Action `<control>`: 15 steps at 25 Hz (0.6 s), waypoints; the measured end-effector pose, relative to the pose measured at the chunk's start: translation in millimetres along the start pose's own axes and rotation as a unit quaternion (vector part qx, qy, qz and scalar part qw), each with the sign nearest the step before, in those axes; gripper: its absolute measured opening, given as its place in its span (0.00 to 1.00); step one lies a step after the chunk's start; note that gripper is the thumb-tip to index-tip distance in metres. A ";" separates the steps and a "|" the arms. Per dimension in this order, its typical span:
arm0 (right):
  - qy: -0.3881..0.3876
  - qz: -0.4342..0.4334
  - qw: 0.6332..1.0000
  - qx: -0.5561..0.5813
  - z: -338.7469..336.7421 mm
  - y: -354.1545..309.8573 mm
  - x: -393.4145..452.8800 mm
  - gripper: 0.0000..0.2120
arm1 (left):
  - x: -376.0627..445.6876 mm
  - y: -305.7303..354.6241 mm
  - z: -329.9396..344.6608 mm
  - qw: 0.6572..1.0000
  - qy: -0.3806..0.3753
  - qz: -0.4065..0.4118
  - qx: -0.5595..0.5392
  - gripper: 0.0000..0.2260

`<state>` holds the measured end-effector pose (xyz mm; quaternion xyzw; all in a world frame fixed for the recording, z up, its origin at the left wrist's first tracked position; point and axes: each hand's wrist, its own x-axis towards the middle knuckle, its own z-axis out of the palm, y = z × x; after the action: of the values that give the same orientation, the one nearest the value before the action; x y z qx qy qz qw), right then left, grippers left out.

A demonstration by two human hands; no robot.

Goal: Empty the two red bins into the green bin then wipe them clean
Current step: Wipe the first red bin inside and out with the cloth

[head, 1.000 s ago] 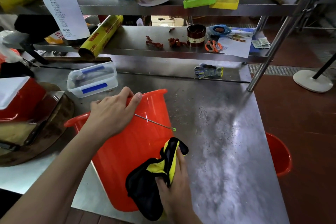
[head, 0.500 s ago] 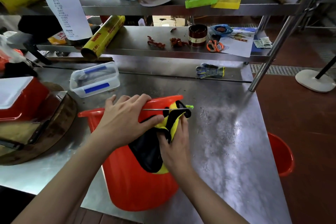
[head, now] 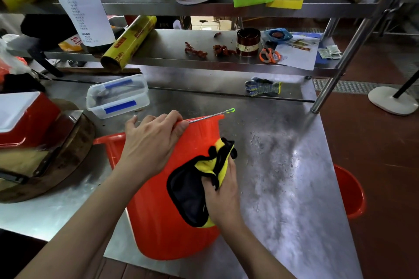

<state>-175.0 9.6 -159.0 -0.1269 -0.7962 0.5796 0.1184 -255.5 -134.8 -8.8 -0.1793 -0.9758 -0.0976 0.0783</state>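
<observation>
Steel table (head: 283, 199) in a kitchen, with a red bin (head: 158, 222) lying tipped on it in the middle of the frame.

Its inside cannot be seen. Left hand (head: 149, 145) curls its fingers over the bin's top rim, by a thin wire handle (head: 208, 116). Right hand (head: 223, 197) grips a black and yellow cloth (head: 192, 188) and presses it on the bin's side. One more red bin (head: 350, 192) sits low at the right edge, so two bins. One clear box (head: 118, 95) with blue clips is at upper left; its contents are too blurry to tell.
</observation>
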 end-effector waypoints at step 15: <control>-0.027 0.227 0.973 0.020 -20.6 80.0 -55.5 0.05 | -19.5 17.4 -1.7 1.000 -0.015 0.005 0.021 0.27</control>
<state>-110.8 32.8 -231.4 -0.2868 -0.7378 0.6101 -0.0352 -230.9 -125.8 -8.0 -0.1843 -0.9777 -0.0741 0.0679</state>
